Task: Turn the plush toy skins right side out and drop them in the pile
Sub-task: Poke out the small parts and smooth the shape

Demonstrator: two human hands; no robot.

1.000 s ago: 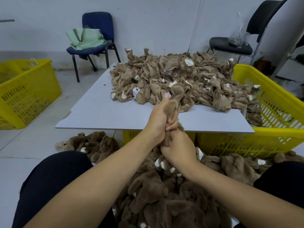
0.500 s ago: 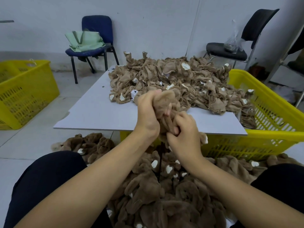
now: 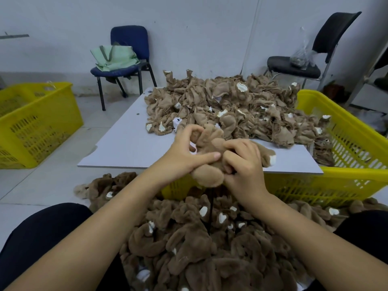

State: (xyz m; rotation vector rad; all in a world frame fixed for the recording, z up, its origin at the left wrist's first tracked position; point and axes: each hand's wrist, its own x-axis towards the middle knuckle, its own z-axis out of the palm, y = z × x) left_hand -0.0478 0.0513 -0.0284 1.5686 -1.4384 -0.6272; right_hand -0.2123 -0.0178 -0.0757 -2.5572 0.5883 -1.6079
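At the far left a yellow crate (image 3: 39, 122) is sitting on the floor, its left side running out of the picture. Behind it a blue chair (image 3: 128, 57) is standing against the wall, carrying a pale green bag (image 3: 114, 57). A white tabletop (image 3: 130, 143) is lying across the middle, its supports hidden from view.

The left hand (image 3: 184, 156) is gripping the plush toy skin (image 3: 210, 158) just above the table's near edge, thumb lying across the fur and fingers curling over the top. The skin is showing furry brown on most of its surface, with a white patch at its right end; how much of it is turned I cannot tell, since both hands are covering its middle. The right hand (image 3: 243, 164) is pinching the skin with curled fingers, their tips buried in the fur.

Below the hands the pile of turned skins (image 3: 199, 244) is lying between the person's dark-clad legs, its lower part cut off by the frame. On the table beyond, a heap of inside-out skins (image 3: 231, 110) is spreading rightward and spilling toward a second yellow crate (image 3: 346, 148), partly hidden under the tabletop. A black chair (image 3: 315, 55) is standing at the far right, holding a clear bag whose contents are hard to make out.
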